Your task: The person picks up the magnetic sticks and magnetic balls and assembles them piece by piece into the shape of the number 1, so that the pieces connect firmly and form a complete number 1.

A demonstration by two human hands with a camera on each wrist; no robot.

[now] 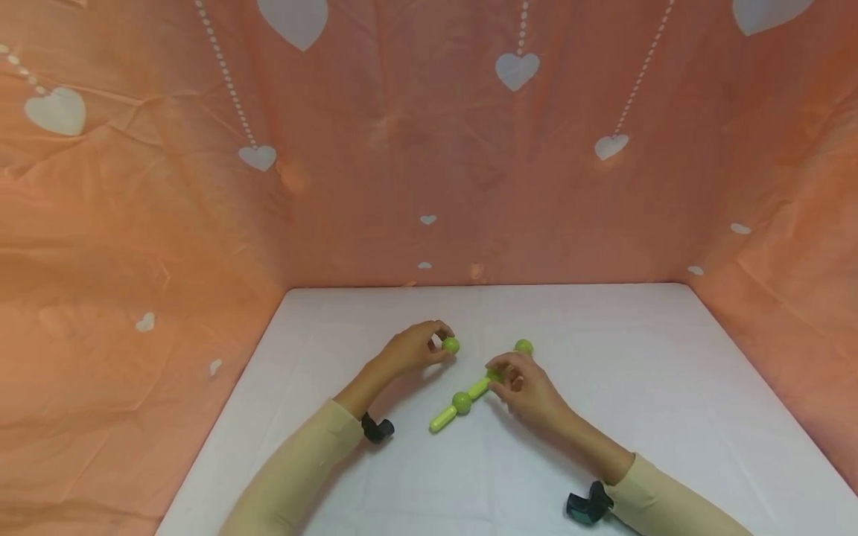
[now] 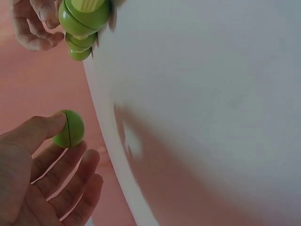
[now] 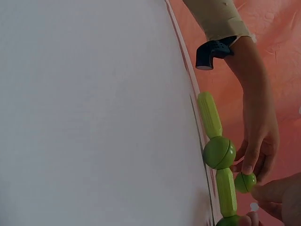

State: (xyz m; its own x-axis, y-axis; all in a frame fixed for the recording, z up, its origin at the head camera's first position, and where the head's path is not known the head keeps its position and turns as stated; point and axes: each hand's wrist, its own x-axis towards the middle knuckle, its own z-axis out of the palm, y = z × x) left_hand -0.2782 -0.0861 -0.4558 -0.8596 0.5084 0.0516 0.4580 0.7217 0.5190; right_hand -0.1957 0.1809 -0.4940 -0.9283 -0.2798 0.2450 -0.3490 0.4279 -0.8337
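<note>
My left hand [image 1: 418, 348] pinches a small green ball [image 2: 69, 129], marked by a seam line, between thumb and fingertips above the table. A row of green balls and lighter yellow-green ribbed sticks lies diagonally on the white surface: a near stick [image 1: 442, 419], a ball [image 1: 462, 403], a second stick [image 1: 479, 388], then a ball [image 1: 494, 375] under my right hand [image 1: 529, 391]. The thumb and fingers of that hand curl round this ball, partly hiding it. Beyond the knuckles shows a far ball [image 1: 523, 347]; my right hand hides what lies between.
The white table [image 1: 670, 372] is enclosed by an orange cloth backdrop [image 1: 469, 164] printed with pale hearts. Black cameras sit on the left wrist [image 1: 377, 429] and the right wrist [image 1: 590, 504], below beige sleeves.
</note>
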